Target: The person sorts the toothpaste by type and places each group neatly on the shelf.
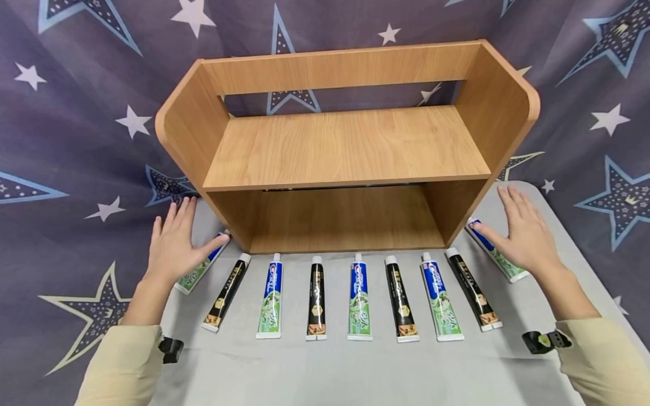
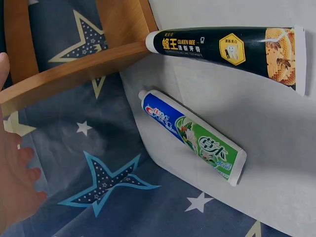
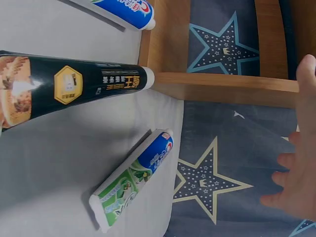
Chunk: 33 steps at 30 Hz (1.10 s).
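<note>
My left hand is spread beside the left side of a small wooden shelf, fingers straight and nothing held. Under its thumb side, partly hidden in the head view, lies a blue-green toothpaste tube. A black toothpaste tube lies beside that one. On the other side my right hand is spread the same way, holding nothing. Nearest to it are another blue-green toothpaste tube and a black toothpaste tube. Both wrist views show the hands apart from the tubes.
Between the outer tubes, several more black and blue-green toothpaste tubes, such as the middle tube, fan out before the shelf, caps toward it. They lie on a pale-covered table. A star-patterned dark curtain hangs behind and at the sides.
</note>
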Each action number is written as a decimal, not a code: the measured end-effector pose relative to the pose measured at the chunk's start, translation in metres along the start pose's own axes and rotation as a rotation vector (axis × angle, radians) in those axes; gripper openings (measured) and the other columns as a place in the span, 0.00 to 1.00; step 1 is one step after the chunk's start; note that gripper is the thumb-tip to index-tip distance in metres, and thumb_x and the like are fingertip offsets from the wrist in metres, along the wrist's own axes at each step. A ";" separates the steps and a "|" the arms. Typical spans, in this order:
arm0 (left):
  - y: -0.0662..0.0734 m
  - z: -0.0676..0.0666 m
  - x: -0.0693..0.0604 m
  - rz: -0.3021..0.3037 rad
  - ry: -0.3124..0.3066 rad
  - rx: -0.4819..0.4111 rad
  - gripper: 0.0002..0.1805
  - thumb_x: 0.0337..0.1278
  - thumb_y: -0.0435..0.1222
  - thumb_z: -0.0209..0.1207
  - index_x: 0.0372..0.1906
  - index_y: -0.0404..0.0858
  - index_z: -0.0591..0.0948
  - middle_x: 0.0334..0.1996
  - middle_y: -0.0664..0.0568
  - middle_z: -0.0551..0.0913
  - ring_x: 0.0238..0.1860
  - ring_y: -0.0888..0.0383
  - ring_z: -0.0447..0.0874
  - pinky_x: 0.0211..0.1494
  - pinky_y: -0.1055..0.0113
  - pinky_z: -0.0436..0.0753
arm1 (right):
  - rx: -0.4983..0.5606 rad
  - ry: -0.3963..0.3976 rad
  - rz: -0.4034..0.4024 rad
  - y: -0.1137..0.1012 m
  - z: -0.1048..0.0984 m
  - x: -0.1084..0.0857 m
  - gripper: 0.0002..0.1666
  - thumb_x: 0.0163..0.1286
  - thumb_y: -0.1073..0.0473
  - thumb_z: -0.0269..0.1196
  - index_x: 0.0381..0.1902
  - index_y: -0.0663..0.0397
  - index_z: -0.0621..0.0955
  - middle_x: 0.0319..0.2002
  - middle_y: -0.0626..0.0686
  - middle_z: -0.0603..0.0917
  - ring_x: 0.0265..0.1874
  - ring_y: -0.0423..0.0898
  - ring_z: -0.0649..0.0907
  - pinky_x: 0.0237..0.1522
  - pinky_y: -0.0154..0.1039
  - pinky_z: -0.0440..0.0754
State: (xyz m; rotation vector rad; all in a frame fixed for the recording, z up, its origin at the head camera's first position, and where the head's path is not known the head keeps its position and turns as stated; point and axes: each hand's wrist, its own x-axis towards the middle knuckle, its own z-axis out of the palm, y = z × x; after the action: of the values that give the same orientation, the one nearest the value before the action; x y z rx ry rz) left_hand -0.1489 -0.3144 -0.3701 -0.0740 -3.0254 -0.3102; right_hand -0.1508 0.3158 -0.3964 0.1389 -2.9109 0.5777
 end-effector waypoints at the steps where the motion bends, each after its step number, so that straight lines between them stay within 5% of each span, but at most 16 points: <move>1: 0.000 0.001 0.000 0.002 0.009 -0.008 0.59 0.51 0.69 0.52 0.77 0.40 0.40 0.77 0.40 0.42 0.78 0.38 0.36 0.74 0.32 0.38 | 0.015 0.010 -0.006 0.001 0.000 0.000 0.54 0.65 0.35 0.56 0.77 0.52 0.45 0.76 0.65 0.47 0.74 0.68 0.49 0.70 0.71 0.50; 10: -0.009 0.009 0.000 -0.033 0.054 -0.064 0.52 0.57 0.62 0.53 0.76 0.37 0.47 0.74 0.34 0.54 0.73 0.33 0.51 0.73 0.32 0.47 | 0.253 0.093 -0.121 -0.008 0.000 0.007 0.42 0.70 0.48 0.57 0.75 0.57 0.55 0.74 0.67 0.56 0.73 0.66 0.56 0.75 0.63 0.50; 19: -0.015 0.022 0.000 -0.090 0.182 -0.180 0.36 0.60 0.45 0.57 0.70 0.33 0.62 0.66 0.32 0.68 0.64 0.32 0.65 0.69 0.37 0.58 | 0.296 0.187 -0.123 -0.024 0.003 0.008 0.34 0.70 0.53 0.59 0.70 0.57 0.65 0.66 0.70 0.68 0.61 0.70 0.70 0.61 0.68 0.67; 22: -0.018 0.027 0.001 -0.126 0.165 -0.201 0.35 0.62 0.45 0.56 0.70 0.34 0.63 0.66 0.32 0.68 0.64 0.31 0.64 0.68 0.36 0.58 | 0.333 0.226 -0.117 -0.027 0.005 0.009 0.33 0.68 0.57 0.61 0.68 0.58 0.68 0.63 0.69 0.73 0.56 0.67 0.76 0.59 0.47 0.79; 24: -0.021 0.031 0.001 -0.157 0.136 -0.210 0.34 0.64 0.45 0.55 0.70 0.35 0.62 0.67 0.31 0.67 0.64 0.30 0.63 0.66 0.35 0.60 | 0.394 0.248 -0.112 -0.027 0.007 0.010 0.32 0.66 0.61 0.63 0.67 0.58 0.69 0.62 0.68 0.75 0.57 0.52 0.80 0.57 0.27 0.79; 26: -0.025 0.036 0.002 -0.188 0.104 -0.217 0.34 0.65 0.46 0.54 0.71 0.36 0.61 0.67 0.30 0.66 0.64 0.29 0.63 0.64 0.33 0.63 | 0.472 0.264 -0.098 -0.027 0.008 0.011 0.31 0.65 0.64 0.63 0.66 0.59 0.70 0.60 0.62 0.78 0.56 0.36 0.80 0.52 0.13 0.73; 29: -0.031 0.044 0.003 -0.209 0.066 -0.224 0.33 0.65 0.45 0.53 0.71 0.35 0.61 0.66 0.29 0.65 0.63 0.28 0.63 0.61 0.32 0.65 | 0.616 0.267 -0.069 -0.025 0.010 0.014 0.30 0.65 0.67 0.62 0.65 0.61 0.71 0.54 0.43 0.82 0.48 0.18 0.76 0.47 0.10 0.73; 33: -0.040 0.055 0.007 -0.198 0.036 -0.233 0.32 0.64 0.42 0.54 0.69 0.33 0.63 0.65 0.27 0.66 0.63 0.28 0.63 0.62 0.32 0.65 | 0.758 0.254 -0.019 -0.024 0.011 0.017 0.28 0.66 0.67 0.60 0.65 0.61 0.71 0.45 0.24 0.78 0.44 0.20 0.78 0.46 0.12 0.75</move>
State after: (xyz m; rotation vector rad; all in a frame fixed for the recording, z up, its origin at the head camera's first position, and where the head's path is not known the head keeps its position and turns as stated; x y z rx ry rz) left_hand -0.1632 -0.3421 -0.4315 0.2120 -2.9506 -0.6725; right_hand -0.1661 0.2883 -0.3941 0.1669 -2.3029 1.5334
